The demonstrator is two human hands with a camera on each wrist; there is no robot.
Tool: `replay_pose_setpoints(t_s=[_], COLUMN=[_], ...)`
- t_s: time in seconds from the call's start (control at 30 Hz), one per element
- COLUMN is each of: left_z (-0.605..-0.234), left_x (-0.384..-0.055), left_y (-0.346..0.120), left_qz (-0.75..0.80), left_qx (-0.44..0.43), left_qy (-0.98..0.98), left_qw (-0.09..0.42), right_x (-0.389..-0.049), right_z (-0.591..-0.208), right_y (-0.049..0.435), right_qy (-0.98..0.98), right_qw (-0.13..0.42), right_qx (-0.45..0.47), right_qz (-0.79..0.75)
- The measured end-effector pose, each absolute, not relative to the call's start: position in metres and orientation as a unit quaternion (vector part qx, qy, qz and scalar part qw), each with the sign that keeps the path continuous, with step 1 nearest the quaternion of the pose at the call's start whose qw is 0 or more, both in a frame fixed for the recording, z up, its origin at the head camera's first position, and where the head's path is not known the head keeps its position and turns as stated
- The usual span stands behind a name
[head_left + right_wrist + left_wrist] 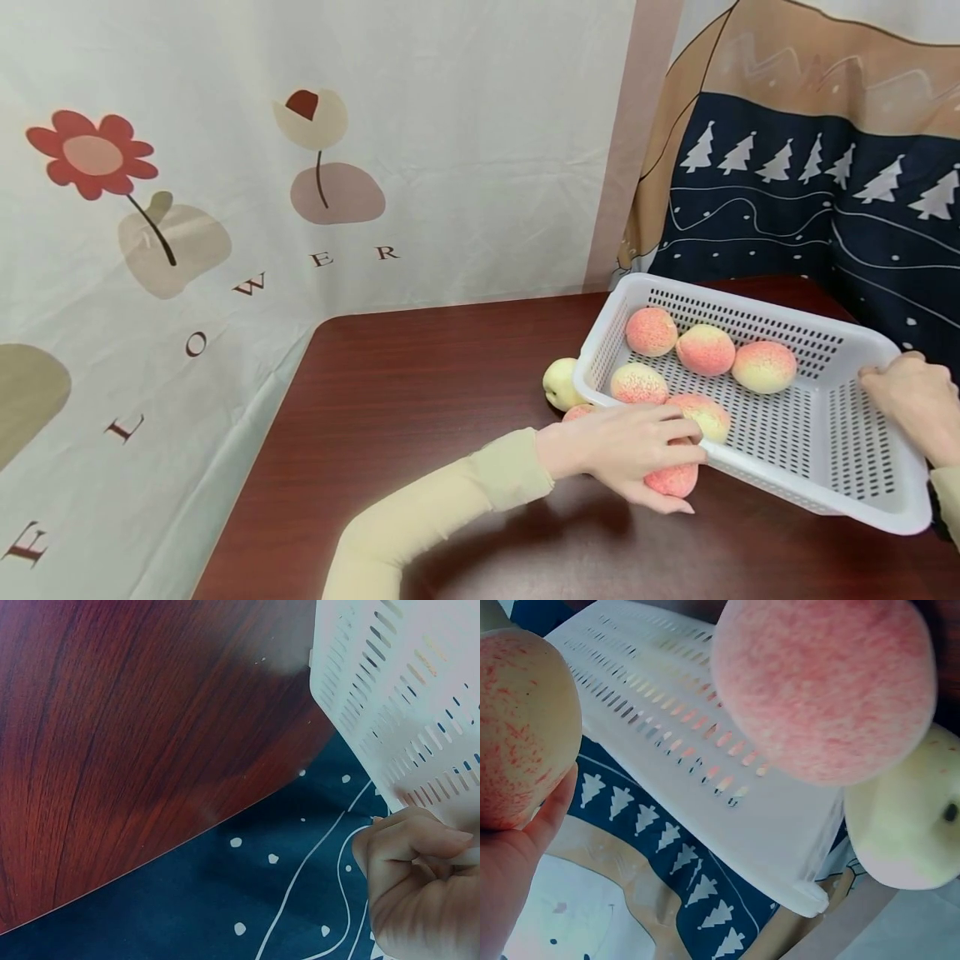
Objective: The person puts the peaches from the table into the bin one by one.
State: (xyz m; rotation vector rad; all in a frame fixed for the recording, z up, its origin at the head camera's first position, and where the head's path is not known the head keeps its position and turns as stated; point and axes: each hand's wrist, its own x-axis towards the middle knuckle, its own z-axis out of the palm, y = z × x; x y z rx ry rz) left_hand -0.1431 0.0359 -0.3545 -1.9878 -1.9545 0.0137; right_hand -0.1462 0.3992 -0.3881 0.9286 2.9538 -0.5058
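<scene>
My left hand (626, 450) holds a pink peach (672, 480) just outside the near rim of the white plastic basket (780, 477). In the left wrist view the thumb lies along this peach (525, 727). Curled over the right end rim, my right hand (917, 404) grips the basket; its curled fingers also show in the right wrist view (420, 877). Inside the basket lie several peaches (706, 350), mostly toward the left end. The near rim and my left hand partly cover one peach (701, 414).
A pale yellow peach (561, 384) rests on the dark red table (450, 358) by the basket's left end. Another pink peach (578, 412) is partly hidden behind my left wrist. Printed curtains (480, 150) hang behind the table.
</scene>
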Motion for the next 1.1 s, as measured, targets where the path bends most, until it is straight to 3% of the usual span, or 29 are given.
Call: replay_pose_setpoints(t_s=[0.57,1.1], left_z=[-0.33,-0.314], left_x=[-0.15,-0.151], left_y=[0.067,0.129], left_qz=[-0.008,0.043], left_qx=[-0.686,-0.622], left_qy=[-0.696,-0.777], left_qw=[0.211,0.086], right_x=[-0.144,-0.146], right_z=[-0.39,-0.387], right_y=[0.399,0.395], right_qy=[0.947,0.947], right_qw=[-0.005,-0.004], right_qx=[0.274,0.286], right_qz=[-0.169,-0.147])
